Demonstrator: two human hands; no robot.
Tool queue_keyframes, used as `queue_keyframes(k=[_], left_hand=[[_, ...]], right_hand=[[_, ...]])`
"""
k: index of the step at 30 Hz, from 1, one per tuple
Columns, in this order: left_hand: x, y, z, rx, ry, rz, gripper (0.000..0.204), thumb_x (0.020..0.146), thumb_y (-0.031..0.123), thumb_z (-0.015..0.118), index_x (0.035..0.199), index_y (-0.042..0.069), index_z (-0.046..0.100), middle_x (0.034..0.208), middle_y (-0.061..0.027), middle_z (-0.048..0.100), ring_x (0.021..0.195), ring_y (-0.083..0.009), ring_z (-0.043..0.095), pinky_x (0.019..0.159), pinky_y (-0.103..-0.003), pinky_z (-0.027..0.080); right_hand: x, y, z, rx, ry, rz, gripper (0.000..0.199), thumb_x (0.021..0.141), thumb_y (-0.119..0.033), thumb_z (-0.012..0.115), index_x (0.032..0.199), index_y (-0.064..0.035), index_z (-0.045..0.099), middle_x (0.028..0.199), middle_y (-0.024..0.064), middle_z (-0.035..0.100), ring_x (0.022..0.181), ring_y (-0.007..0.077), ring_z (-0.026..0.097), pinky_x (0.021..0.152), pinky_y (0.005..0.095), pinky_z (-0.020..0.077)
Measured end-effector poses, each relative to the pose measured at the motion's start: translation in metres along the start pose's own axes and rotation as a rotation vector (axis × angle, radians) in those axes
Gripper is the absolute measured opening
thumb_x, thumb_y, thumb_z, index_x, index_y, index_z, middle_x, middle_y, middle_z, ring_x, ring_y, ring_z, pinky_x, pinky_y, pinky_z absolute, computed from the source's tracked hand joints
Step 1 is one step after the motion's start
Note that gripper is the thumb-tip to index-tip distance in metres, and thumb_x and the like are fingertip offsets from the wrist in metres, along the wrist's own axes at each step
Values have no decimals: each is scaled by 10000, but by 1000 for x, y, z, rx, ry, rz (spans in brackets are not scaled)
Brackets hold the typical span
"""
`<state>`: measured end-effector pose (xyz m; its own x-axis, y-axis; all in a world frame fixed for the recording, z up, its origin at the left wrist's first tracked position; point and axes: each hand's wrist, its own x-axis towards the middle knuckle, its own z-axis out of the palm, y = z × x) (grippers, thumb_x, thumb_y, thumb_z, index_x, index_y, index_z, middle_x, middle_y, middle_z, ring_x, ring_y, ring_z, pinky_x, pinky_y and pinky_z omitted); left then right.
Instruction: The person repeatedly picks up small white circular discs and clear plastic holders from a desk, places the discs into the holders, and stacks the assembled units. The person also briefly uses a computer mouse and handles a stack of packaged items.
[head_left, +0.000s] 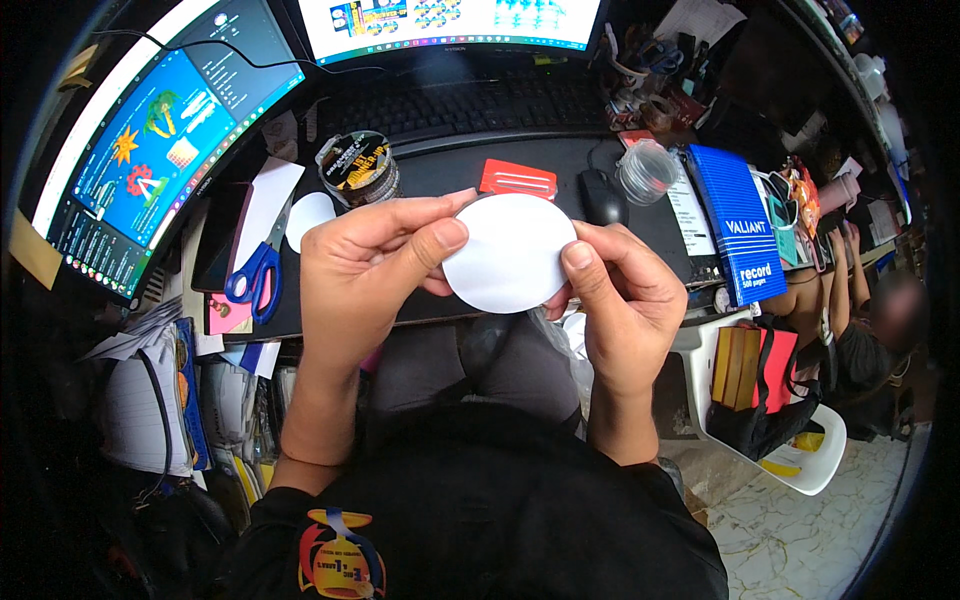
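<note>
Between my two hands is a round white paper disc, held up above my lap at the desk's front edge. My left hand pinches its left rim between thumb and fingers. On the opposite rim, my right hand grips it the same way. The disc's face toward me is blank; its other side is hidden. Behind it on the desk lies a red and clear plastic piece. A clear round container with black-and-gold printed discs stands beyond my left hand.
Blue-handled scissors lie at the left, near another white disc. A mouse, a stack of clear round pieces and a blue record book are at the right. A keyboard sits below the monitors. Another person sits far right.
</note>
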<state>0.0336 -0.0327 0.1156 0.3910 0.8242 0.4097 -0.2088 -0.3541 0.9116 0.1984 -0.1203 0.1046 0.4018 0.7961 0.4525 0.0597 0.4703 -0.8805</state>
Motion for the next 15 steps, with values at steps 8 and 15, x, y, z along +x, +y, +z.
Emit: queue_keyframes(k=[8,15], left_hand=[[0,3,-3,-32,-24,-76,207,857,67,664,1019,-62,667,939,-160,693,746,-130,672,564,-189,540],[-7,-13,14,201,94,-31,221,874,83,648,1047,-55,652,810,-81,674,646,-49,604,536,-154,480]], right_hand=[[-1,0,0,28,-4,65,156,885,-43,624,998,61,651,821,78,616,631,81,594,535,188,482],[10,21,14,-206,68,124,215,823,-141,719,888,24,596,810,58,609,724,77,559,641,229,457]])
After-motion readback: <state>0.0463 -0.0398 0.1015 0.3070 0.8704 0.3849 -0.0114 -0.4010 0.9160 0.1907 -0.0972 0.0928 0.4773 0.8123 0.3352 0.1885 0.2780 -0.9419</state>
